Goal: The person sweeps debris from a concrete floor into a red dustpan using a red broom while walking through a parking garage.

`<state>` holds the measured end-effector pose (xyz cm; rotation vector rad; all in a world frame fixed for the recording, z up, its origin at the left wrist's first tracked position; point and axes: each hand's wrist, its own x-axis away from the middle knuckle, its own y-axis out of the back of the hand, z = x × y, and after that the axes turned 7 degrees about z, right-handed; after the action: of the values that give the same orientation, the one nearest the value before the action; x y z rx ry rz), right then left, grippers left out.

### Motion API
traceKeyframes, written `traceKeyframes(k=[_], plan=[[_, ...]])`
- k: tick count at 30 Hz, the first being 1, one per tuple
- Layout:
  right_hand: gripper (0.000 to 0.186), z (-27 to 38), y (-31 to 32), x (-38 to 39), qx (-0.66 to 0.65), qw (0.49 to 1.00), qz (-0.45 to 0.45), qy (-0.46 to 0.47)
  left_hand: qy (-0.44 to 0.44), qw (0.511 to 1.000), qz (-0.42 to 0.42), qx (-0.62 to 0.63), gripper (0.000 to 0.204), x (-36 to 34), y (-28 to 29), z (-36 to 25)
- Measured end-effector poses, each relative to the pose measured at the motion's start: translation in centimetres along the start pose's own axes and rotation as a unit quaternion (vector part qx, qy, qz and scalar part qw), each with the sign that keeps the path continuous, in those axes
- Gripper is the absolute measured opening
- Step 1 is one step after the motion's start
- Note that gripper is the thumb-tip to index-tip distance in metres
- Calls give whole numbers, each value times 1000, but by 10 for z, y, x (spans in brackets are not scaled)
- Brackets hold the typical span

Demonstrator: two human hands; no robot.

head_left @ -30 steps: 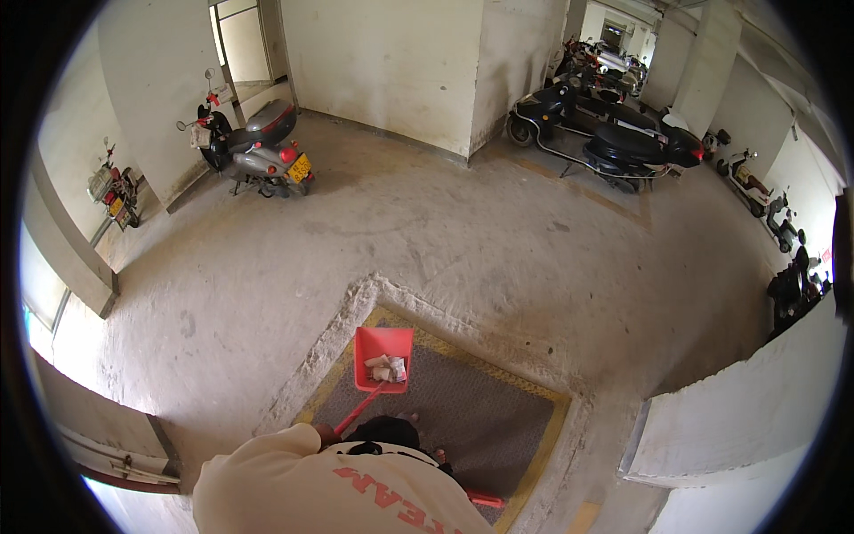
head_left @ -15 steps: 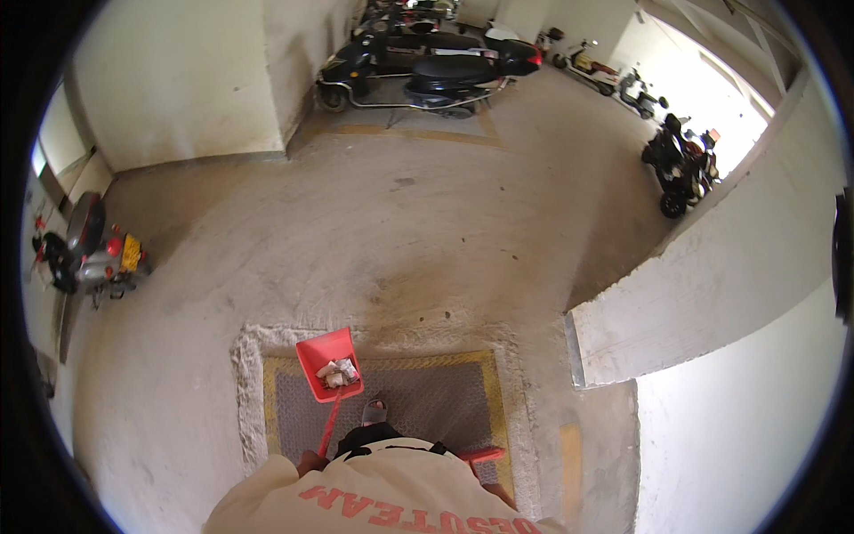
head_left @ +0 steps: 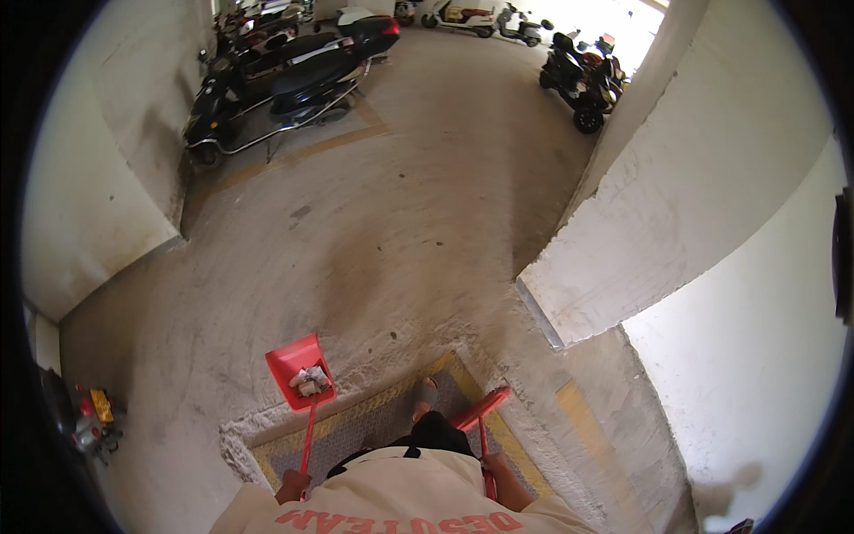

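My left hand [head_left: 293, 484] is closed on the red dustpan handle [head_left: 308, 440], low in the head view. The red dustpan [head_left: 281, 358] sticks out ahead to the left, with crumpled white and grey scraps [head_left: 313, 381] in it. My right hand [head_left: 495, 469] grips the red broom handle [head_left: 484, 436] at lower right; the red broom head [head_left: 471, 409] lies beside my sandaled foot [head_left: 425, 397]. Beneath me is a textured metal plate [head_left: 361, 424] with a yellow border, set in rough concrete.
Parked scooters line the upper left [head_left: 316, 76], the far end [head_left: 458, 20] and the upper right [head_left: 587, 80]. Another stands at the left edge [head_left: 93, 427]. White walls rise left [head_left: 107, 196] and right [head_left: 694, 160], with a concrete floor [head_left: 391, 214] between.
The view has swung to the right, so the left scooters have slid leftward. My foot has stepped forward. The broom head and my right hand have come further into view.
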<state>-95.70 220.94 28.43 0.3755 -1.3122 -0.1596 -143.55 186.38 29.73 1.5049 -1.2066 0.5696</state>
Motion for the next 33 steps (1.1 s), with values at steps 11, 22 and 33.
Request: traceKeyframes(k=[11,22,33], plan=[[7,-18,111,-39,-519,828,76,-201,-3,981,16,-195,41,-85,69,-187],[16,34,262,-17,-242,962,71,-108,-147,930,26,-336,36,-170,158,-331],[27,98,404,-71,-329,934,1,-142,-7,988,55,-143,47,-300,254,-545]])
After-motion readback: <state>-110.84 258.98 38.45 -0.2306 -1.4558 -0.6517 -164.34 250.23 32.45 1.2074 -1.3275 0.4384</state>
